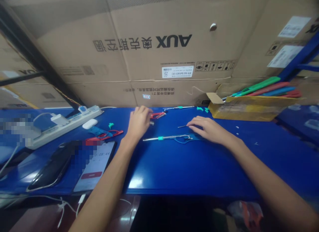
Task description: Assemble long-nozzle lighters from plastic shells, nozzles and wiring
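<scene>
My left hand [140, 121] is over the table with its fingers curled down, beside a red plastic lighter handle [158, 115]. What its fingertips hold, if anything, is hidden. My right hand [208, 128] pinches a thin dark metal rod [182, 126] between thumb and fingers, its tip pointing left. Just below it on the table lies a blue long-reach lighter [183, 139], partly under the hand, with a metal tube [152, 139] and a green clip [160, 138]. Farther back is another metal tube [183, 107] with a green clip.
Red and blue handle pieces [104, 135] lie at left, near a phone [96, 165], a dark device [52, 169] and a power strip [74, 120]. A cardboard box [246, 109] of colored handles stands back right, small green parts [200, 108] beside it. Large cartons [139, 19] line the back.
</scene>
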A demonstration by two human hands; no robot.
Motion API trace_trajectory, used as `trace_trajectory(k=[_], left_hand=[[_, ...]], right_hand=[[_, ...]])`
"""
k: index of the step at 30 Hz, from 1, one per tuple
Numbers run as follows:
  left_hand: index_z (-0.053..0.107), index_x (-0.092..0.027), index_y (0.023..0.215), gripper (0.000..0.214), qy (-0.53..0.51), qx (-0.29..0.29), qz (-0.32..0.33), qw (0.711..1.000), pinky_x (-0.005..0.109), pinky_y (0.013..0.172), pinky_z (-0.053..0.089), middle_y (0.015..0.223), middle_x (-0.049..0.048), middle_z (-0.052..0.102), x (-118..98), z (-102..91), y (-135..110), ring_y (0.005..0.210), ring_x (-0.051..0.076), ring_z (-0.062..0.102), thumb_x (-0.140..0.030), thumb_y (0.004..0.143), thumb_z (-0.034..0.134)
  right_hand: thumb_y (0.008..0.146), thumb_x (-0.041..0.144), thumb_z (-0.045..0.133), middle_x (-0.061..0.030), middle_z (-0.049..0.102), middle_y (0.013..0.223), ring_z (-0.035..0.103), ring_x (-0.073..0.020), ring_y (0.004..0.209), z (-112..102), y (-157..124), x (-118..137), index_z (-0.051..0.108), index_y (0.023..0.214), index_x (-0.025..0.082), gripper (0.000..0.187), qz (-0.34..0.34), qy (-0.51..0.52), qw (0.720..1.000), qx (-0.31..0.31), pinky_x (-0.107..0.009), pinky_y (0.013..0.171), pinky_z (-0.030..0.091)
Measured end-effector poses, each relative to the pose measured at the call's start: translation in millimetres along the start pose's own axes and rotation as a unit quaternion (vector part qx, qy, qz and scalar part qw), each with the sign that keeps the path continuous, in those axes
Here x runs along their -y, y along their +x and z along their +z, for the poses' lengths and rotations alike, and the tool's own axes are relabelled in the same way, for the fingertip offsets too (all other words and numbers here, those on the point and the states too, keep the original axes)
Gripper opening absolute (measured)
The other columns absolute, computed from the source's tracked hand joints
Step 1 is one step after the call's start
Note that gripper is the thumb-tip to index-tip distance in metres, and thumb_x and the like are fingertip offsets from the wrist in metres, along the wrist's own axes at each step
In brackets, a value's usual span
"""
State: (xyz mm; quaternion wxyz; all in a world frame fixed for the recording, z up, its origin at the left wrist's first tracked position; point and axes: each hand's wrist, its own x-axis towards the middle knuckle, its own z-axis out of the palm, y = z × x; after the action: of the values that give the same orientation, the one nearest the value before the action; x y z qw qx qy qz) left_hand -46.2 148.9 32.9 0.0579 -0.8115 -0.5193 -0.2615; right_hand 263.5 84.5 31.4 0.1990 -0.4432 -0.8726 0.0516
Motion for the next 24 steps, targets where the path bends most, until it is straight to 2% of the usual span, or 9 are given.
trace_trajectory(k=[2,5,8,11,18,24], left_hand=[[0.067,-0.02,0.113,0.026,0.056,-0.019,-0.054,0.997,0.043,0.088,0.044,0.118,0.0103,0.067,10.2,-5.0,-0.7,0.112,0.03,0.055,-0.024,0.102,0.044],[0.069,-0.02,0.112,0.026,0.081,0.038,-0.08,0.993,0.044,0.088,0.044,0.119,0.0106,0.069,19.6,-6.6,-2.6,0.112,0.032,0.056,-0.022,0.1,0.045],[0.07,-0.023,0.11,0.027,0.055,0.139,-0.033,0.988,0.043,0.087,0.045,0.121,0.0086,0.069,19.4,-1.7,-4.5,0.113,0.03,0.057,-0.017,0.097,0.047],[0.071,-0.025,0.111,0.031,0.027,0.19,0.015,0.981,0.043,0.089,0.044,0.13,0.007,0.065,14.7,6.2,-6.2,0.118,0.03,0.054,-0.012,0.094,0.049],[0.073,-0.024,0.111,0.025,0.014,0.168,0.043,0.985,0.043,0.087,0.044,0.127,0.008,0.067,13.9,13.1,-7.0,0.112,0.031,0.053,-0.031,0.1,0.052],[0.077,-0.024,0.103,0.039,0.012,0.15,0.033,0.988,0.045,0.088,0.045,0.113,0.0086,0.071,12.9,8.9,-6.1,0.108,0.031,0.054,-0.049,0.102,0.047]], right_hand=[[0.103,0.035,0.047,-0.0097,0.074,0.11,0.066,-0.0265,0.103,-0.8,0.4,1.7,0.072,0.112,0.021,0.03,-0.002,0.011,1.0,-0.001,-0.043,0.094,0.05],[0.101,0.043,0.051,-0.0087,0.073,0.107,0.065,-0.0261,0.101,-1.5,0.1,4.1,0.074,0.108,0.022,0.031,-0.008,0.037,0.999,0.02,-0.043,0.094,0.048],[0.099,0.05,0.055,-0.0072,0.073,0.103,0.065,-0.0252,0.099,0.2,-0.3,4.5,0.076,0.099,0.024,0.033,-0.015,0.063,0.996,0.065,-0.041,0.095,0.046],[0.098,0.053,0.056,-0.007,0.073,0.101,0.064,-0.0251,0.097,3.4,0.1,4.5,0.076,0.094,0.024,0.036,-0.012,0.071,0.993,0.096,-0.039,0.09,0.046],[0.101,0.049,0.051,-0.0075,0.071,0.098,0.061,-0.0239,0.093,4.6,1.7,9.9,0.072,0.09,0.021,0.037,0.004,0.064,0.993,0.101,-0.037,0.083,0.043],[0.101,0.048,0.051,-0.0079,0.071,0.097,0.061,-0.0234,0.091,2.7,1.8,11.9,0.07,0.086,0.021,0.037,0.008,0.071,0.991,0.111,-0.037,0.081,0.041]])
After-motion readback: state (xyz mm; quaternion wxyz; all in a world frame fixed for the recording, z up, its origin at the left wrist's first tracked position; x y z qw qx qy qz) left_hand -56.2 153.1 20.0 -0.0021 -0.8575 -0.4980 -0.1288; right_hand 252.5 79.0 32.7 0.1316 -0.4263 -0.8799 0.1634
